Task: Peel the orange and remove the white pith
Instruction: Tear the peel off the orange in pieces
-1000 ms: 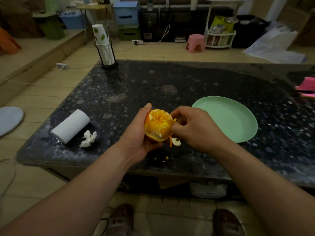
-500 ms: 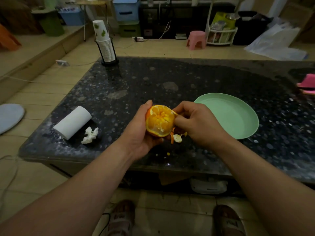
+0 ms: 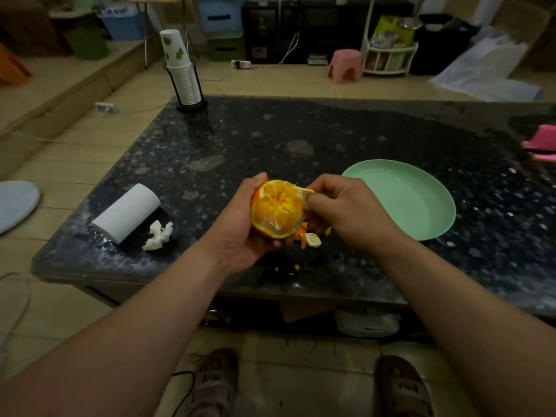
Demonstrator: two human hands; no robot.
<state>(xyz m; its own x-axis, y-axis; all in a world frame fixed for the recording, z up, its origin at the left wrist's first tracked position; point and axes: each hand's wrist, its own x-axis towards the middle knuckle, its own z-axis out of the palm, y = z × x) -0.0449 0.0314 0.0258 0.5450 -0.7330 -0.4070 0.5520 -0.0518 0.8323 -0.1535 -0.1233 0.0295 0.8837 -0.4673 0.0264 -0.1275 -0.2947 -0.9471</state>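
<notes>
While the left hand [image 3: 240, 233] cups the half-peeled orange [image 3: 276, 209] from behind, fingers curled round it and thumb tip up top, the right hand [image 3: 346, 212] has its fingers bunched tight, pinching a pale flap of peel [image 3: 304, 191] at the fruit's upper right. All of it hangs over the middle of the near edge of the dark speckled stone table [image 3: 301, 130]. My take: pull that flap slow and low along the curve, not outward, so the pith comes with it and the segments don't tear. Turn the fruit with the left rather than regripping. Small peel scraps [image 3: 311, 239] lie on the table under the hands; the mint green round plate [image 3: 436, 200] just to the right looks like a better home.
</notes>
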